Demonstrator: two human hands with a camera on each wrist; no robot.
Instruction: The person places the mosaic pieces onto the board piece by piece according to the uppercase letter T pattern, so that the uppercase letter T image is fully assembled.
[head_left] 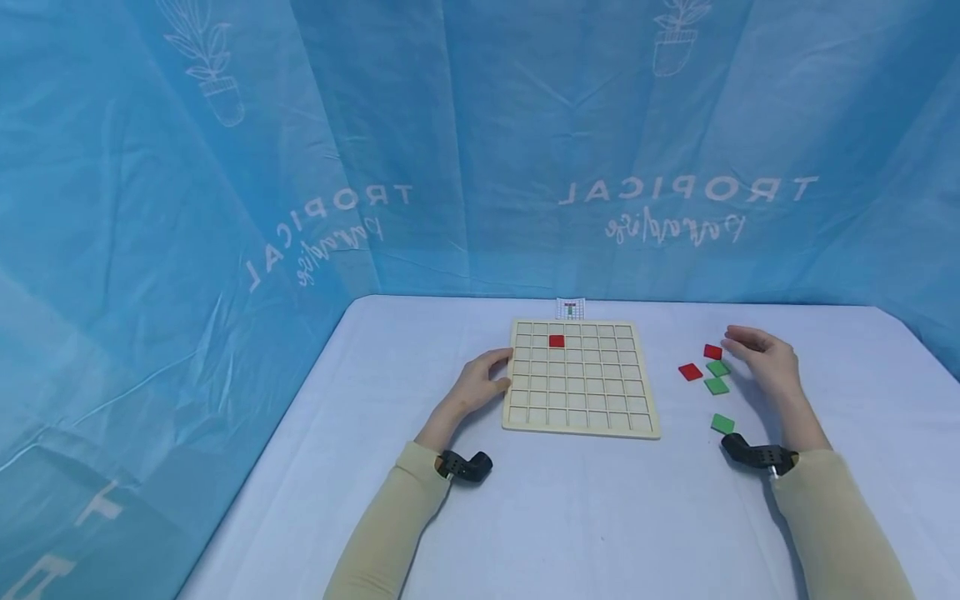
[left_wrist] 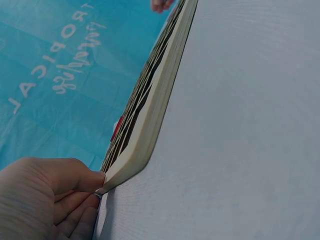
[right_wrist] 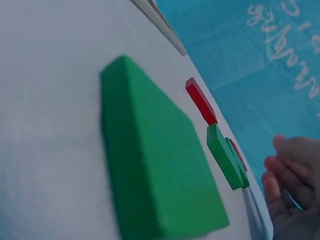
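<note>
One red tile [head_left: 557, 341] sits in the grid board [head_left: 581, 434], second row from the far edge, third square from the left, and by the look of it this is the tile-laying step, barely begun. The left hand [head_left: 476, 384] is at the board's left edge, thumb and fingers touching it, though whether that is a true pinch cannot be told. Over to the right: the right hand [head_left: 767, 358] hovers, fingers loosely bent, nothing held, fingertips just beside the far red tile [head_left: 712, 352]! Near that lie another red tile [head_left: 690, 372] and two touching green tiles [head_left: 717, 367], with a lone green tile [head_left: 723, 423] closer to the person. Beyond the board, a small card [head_left: 570, 309] shows a coloured figure, probably the pattern. The next move likely calls for a neat pinch on that far red tile, then a carry leftward and careful seating in one square.
</note>
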